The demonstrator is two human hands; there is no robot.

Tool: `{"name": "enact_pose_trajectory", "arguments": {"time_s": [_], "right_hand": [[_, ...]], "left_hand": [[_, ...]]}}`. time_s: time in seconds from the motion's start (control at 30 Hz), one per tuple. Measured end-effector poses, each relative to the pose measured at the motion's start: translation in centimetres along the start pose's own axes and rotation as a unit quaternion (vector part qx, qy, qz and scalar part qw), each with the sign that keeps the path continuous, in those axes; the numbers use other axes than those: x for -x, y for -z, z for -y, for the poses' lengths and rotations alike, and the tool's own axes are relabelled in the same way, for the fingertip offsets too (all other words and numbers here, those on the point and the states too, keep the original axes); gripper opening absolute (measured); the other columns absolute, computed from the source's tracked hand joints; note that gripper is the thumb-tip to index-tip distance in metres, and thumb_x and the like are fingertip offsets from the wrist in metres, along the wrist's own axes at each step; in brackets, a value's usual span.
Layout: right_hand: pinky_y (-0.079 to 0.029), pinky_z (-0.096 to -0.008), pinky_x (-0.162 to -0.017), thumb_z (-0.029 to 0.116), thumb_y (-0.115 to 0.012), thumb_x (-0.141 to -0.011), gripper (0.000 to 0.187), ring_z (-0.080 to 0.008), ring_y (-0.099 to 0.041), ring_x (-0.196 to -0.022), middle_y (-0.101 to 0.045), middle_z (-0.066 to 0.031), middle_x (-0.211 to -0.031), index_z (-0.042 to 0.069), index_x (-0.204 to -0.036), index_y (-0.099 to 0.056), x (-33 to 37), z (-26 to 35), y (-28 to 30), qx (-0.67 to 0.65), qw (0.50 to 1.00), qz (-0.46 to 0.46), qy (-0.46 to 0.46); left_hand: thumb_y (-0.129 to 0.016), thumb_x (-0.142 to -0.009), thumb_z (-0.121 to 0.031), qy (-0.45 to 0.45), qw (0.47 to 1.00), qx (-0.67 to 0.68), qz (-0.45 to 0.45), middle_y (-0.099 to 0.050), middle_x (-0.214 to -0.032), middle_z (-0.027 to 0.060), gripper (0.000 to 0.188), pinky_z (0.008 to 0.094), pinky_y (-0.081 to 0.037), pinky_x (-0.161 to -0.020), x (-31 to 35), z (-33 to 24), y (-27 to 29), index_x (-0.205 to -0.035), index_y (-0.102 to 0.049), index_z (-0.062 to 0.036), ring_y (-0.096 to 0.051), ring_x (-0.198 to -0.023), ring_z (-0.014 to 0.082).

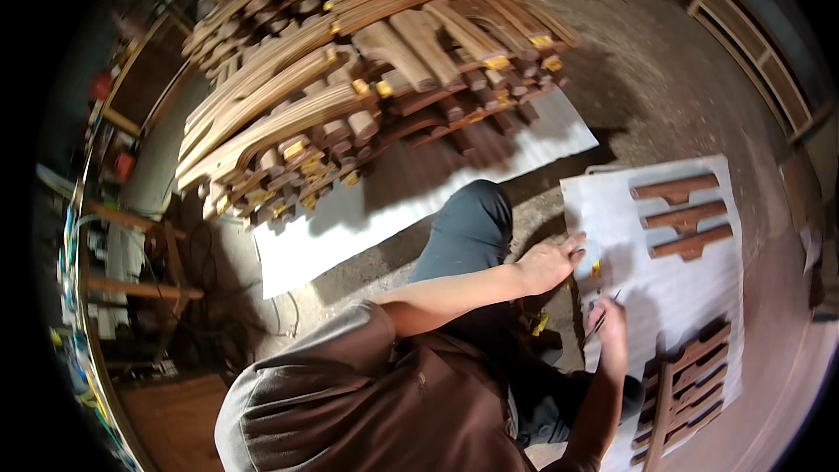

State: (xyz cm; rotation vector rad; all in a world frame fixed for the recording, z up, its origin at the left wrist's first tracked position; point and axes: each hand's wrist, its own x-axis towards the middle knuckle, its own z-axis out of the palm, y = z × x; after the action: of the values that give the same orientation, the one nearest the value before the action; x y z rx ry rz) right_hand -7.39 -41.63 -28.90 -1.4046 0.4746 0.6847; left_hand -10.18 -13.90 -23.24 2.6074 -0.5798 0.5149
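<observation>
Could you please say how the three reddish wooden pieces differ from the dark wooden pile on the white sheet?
The three reddish wooden pieces lie apart, while the dark wooden pile is packed close. Nothing crosses the pieces; a long brown wooden bar crosses the pile. Both rest on the white sheet.

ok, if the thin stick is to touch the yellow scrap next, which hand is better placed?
Right, likely: the right hand already holds the thin stick, near the yellow scrap. The left hand, at the white sheet's edge, shows no stick.
</observation>
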Motion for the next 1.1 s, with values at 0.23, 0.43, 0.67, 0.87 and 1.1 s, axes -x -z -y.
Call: {"name": "enact_pose_trajectory", "arguments": {"time_s": [0.23, 0.43, 0.67, 0.87, 1.1], "right_hand": [[-0.024, -0.0235, -0.042, 0.018, -0.06, -0.095, 0.026, -0.0052, -0.032, -0.046, -0.034, 0.0074, -0.061, 0.016, -0.076, -0.043, 0.0, -0.6, 1.5, -0.08, 0.996, -0.019, 0.022], [-0.023, -0.0198, -0.041, 0.015, -0.051, -0.099, 0.025, -0.0032, -0.029, -0.046, -0.032, 0.0072, -0.061, 0.014, -0.075, -0.044, -0.7, -0.8, 1.5, -0.107, 0.993, 0.045, 0.029], [-0.027, -0.0269, -0.043, 0.021, -0.058, -0.096, 0.033, -0.0092, -0.034, -0.045, -0.037, 0.004, -0.057, 0.015, -0.067, -0.042, -4.4, -5.0, 3.5, -0.038, 0.997, 0.027, 0.063], [-0.027, -0.0278, -0.042, 0.022, -0.061, -0.095, 0.03, -0.0098, -0.035, -0.043, -0.038, 0.0043, -0.054, 0.015, -0.069, -0.046, -4.9, -4.8, 2.4, 0.069, 0.988, 0.071, 0.12], [-0.03, -0.0281, -0.042, 0.019, -0.058, -0.094, 0.028, -0.0113, -0.04, -0.043, -0.044, 0.0012, -0.053, 0.012, -0.069, -0.05, -4.1, -4.2, 2.2, 0.036, 0.991, 0.056, 0.113]], "left_hand": [[-0.059, -0.079, -0.007, -0.084, 0.978, 0.032, 0.188, -0.067, -0.086, 0.0164, 0.034, 0.0452, -0.055, -0.072, -3.5, 5.6, 1.4, -0.112, -0.064, -0.0011, -0.068, -0.077, 0.0322], [-0.057, -0.079, -0.001, 0.007, 0.987, 0.101, 0.125, -0.066, -0.095, 0.0229, 0.053, 0.0482, -0.053, -0.077, -6.7, 8.1, 6.9, -0.132, -0.05, -0.0008, -0.066, -0.084, 0.0381], [-0.058, -0.079, -0.003, 0.068, 0.979, 0.105, 0.162, -0.066, -0.076, 0.023, 0.061, 0.0488, -0.054, -0.073, -8.5, 9.5, 10.3, -0.139, -0.049, -0.0124, -0.066, -0.075, 0.042], [-0.06, -0.076, 0.001, -0.053, 0.991, 0.073, -0.096, -0.069, -0.097, 0.0232, 0.061, 0.0447, -0.056, -0.077, -8.3, 12.1, 7.4, -0.136, -0.052, -0.005, -0.068, -0.086, 0.0386], [-0.064, -0.079, -0.019, 0.126, 0.963, -0.041, 0.236, -0.069, -0.095, 0.0195, 0.035, 0.0422, -0.056, -0.074, -10.8, 10.4, 14.8, -0.112, -0.069, -0.0095, -0.069, -0.086, 0.032]]}}
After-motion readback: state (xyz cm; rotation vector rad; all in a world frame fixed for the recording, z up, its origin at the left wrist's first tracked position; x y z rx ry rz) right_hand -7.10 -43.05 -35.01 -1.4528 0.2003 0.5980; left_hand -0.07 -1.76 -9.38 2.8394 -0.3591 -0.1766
